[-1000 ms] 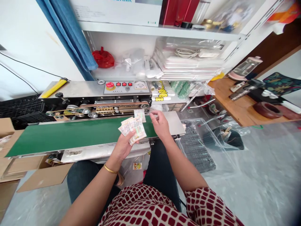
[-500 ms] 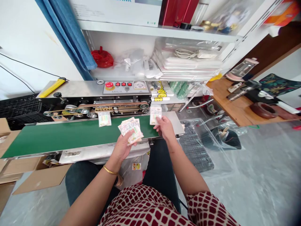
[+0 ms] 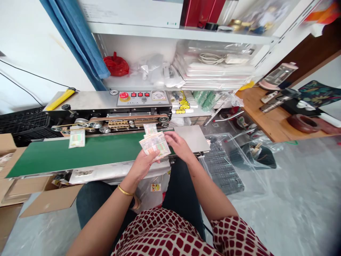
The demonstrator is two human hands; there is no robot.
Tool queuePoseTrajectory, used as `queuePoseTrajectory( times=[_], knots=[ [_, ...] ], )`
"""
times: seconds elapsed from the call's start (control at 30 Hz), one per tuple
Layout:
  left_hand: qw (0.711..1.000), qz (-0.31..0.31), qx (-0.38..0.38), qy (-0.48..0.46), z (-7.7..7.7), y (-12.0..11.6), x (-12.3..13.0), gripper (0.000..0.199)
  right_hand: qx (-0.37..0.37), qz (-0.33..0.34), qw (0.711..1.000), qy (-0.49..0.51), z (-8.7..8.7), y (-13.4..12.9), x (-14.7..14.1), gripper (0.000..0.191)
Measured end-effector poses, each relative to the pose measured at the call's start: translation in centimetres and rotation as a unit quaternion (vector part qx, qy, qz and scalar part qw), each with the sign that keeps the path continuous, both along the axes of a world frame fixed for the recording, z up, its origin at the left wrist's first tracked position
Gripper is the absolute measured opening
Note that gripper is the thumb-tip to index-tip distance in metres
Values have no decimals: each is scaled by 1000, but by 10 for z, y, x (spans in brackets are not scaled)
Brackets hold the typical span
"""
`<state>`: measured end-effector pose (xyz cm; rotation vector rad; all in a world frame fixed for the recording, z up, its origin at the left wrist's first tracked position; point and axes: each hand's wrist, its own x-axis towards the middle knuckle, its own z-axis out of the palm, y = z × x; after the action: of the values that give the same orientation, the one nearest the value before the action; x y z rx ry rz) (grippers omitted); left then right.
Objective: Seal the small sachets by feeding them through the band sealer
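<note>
My left hand (image 3: 146, 161) holds a fanned stack of small printed packets (image 3: 156, 145) over the green conveyor belt (image 3: 117, 148). At the right edge of the stack is my right hand (image 3: 178, 143), its fingers apart and nothing seen in it; whether its fingertips touch the packets cannot be made out. Just behind the stack, a single packet (image 3: 150, 128) stands at the rollers of the sealing machine (image 3: 138, 122), partly hidden by the stack. Another packet (image 3: 77, 138) is further left on the belt, its top edge at the rollers.
A control panel (image 3: 141, 97) with a red button tops the machine. Cardboard boxes (image 3: 50, 202) lie low at the left, a black crate (image 3: 23, 124) behind them. At the right are a wooden table (image 3: 262, 119) and a clear plastic bin (image 3: 226, 167). Shelves (image 3: 181, 33) rise behind.
The packet from my right hand is now at the rollers, and that hand has opened and moved left to the stack. The other packet has travelled left along the belt.
</note>
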<state>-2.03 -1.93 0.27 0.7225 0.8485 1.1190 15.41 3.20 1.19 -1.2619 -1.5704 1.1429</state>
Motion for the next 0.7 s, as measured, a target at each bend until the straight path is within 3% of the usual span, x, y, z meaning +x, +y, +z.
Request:
queuePoseTrajectory(
  times=[0.07, 0.13, 0.3, 0.47, 0.6, 0.7],
  knots=[
    [1000, 3, 18, 17, 0, 2, 4, 32, -36, 74, 996, 24, 0, -14, -5, 38],
    [1000, 8, 20, 8, 0, 3, 7, 32, -53, 73, 996, 15, -3, -22, -8, 36],
    [997, 65, -29, -33, -3, 2, 4, 39, -114, -58, 986, 104, -17, -13, 6, 35],
    [997, 66, -43, 8, -2, 2, 0, 37, -114, -121, 978, 126, -24, 35, 27, 29],
    [997, 66, -40, -7, 1, -1, 1, 36, -45, -89, 994, -35, -20, 66, 21, 16],
    [997, 64, -38, -35, 1, -3, 0, 37, 33, -126, 968, -216, -10, 61, 12, 20]
  ],
)
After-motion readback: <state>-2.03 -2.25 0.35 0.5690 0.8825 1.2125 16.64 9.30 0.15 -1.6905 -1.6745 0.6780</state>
